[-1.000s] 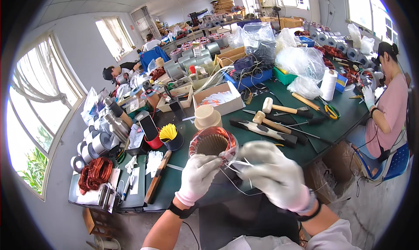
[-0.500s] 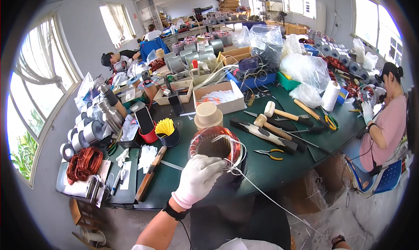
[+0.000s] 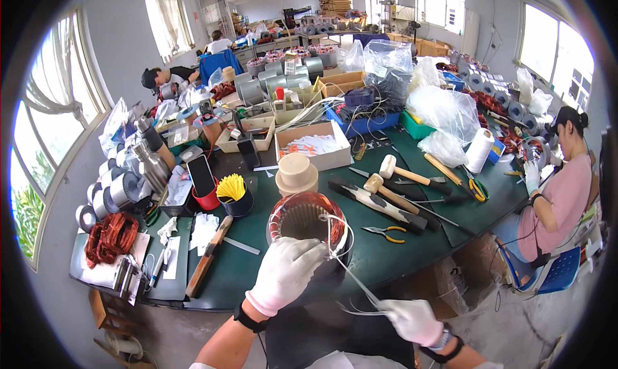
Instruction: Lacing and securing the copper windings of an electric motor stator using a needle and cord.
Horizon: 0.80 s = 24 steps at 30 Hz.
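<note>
Round copper-wound stator near front edge of green surface is touched by half-curled white-gloved left hand, grip unclear. White cord is held in closed white-gloved right hand.

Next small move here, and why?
Probably a gentle pull on the white cord with the right hand, left hand steadying the stator's copper winding. The cord runs nearly straight from the winding to the right hand, yet a loop at the winding's right side looks open, and the left hand already rests on the near rim.
</note>
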Motion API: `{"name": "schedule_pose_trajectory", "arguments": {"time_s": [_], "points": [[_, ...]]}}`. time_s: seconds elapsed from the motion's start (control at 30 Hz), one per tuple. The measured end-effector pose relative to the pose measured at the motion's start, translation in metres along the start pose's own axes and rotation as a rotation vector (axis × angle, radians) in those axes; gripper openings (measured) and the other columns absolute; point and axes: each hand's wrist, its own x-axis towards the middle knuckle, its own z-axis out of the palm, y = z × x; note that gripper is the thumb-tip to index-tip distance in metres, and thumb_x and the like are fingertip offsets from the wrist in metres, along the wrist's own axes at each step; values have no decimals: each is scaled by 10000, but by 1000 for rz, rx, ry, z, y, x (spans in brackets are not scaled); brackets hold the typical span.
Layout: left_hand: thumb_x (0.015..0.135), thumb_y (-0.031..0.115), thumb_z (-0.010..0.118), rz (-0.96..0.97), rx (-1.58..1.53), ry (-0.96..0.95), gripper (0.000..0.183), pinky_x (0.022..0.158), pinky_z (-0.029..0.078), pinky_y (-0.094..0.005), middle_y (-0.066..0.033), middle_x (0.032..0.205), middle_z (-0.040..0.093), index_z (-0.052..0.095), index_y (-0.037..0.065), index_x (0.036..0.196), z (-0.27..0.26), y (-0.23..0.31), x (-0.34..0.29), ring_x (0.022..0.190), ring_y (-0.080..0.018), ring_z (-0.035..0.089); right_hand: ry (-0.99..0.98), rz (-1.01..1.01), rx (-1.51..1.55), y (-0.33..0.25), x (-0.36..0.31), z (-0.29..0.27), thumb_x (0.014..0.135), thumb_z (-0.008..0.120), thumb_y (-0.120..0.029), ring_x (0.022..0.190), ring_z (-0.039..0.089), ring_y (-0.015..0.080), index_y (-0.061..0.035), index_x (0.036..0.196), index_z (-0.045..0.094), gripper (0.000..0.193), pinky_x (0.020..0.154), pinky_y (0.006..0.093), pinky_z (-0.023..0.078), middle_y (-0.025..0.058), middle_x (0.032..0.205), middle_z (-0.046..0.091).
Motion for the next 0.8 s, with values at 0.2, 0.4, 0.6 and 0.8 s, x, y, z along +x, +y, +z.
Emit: {"name": "schedule_pose_trajectory", "arguments": {"time_s": [0.2, 0.4, 0.6, 0.8], "points": [[773, 30, 850, 4, 6, -13, 446, 899, 532, -437, -59, 1106, 734, 725, 80, 1198, -3, -1, 6, 977, -259, 700, 264, 648, -568, 212, -282, -82, 975, 647, -152, 786, 711, 456, -14, 1006, 751, 175, 728, 549, 554, 234, 836, 724], [740, 79, 828, -29, 6, 39, 273, 509, 457, -351, 17, 692, 592, 804, 101, 1011, 19, -8, 8, 559, -158, 622, -57, 650, -830, 163, -207, -112, 998, 592, -87, 850, 732, 393, -64, 1132, 762, 218, 781, 503, 564, 181, 929, 758], [838, 195, 683, -59, 87, 20, 363, 710, 523, -315, -5, 920, 623, 766, 65, 1167, 19, 4, 13, 846, -166, 626, 79, 305, -443, -3, 73, -66, 950, 608, -58, 1099, 745, 391, -10, 1226, 730, 306, 935, 445, 606, 202, 1226, 750], [966, 193, 600, 113, 156, 15, 308, 850, 510, -334, -19, 1005, 701, 776, 73, 1187, 22, -9, -1, 911, -158, 670, -133, 434, -74, -39, 135, -39, 822, 662, 43, 851, 771, 298, 16, 1125, 774, 324, 767, 389, 613, 198, 1132, 779]]}}
